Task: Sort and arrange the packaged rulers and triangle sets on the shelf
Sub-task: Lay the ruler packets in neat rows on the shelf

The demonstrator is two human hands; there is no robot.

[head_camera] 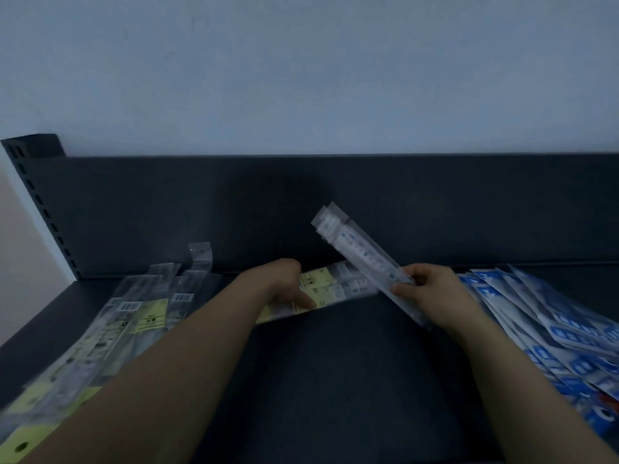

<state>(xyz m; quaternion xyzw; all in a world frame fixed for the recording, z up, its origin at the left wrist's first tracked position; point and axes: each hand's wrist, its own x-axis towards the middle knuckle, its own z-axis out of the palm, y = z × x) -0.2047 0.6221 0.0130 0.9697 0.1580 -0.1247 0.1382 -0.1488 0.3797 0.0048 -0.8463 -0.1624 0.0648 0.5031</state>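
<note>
My right hand (423, 289) grips a clear-packaged ruler with blue markings (358, 249), tilted up and to the left above the dark shelf (335, 380). My left hand (284, 286) rests on a yellow-labelled ruler pack (321, 286) lying flat near the shelf's back, fingers curled onto it. A pile of clear and yellow-labelled ruler packs (134, 316) lies at the left. A fanned stack of blue-and-white packaged sets (552, 326) lies at the right.
The shelf's dark back panel (301, 212) rises behind the packs, with a slotted upright post (37, 202) at the left. A pale wall (301, 68) stands above. A red-and-blue pack (603, 410) shows at the right edge.
</note>
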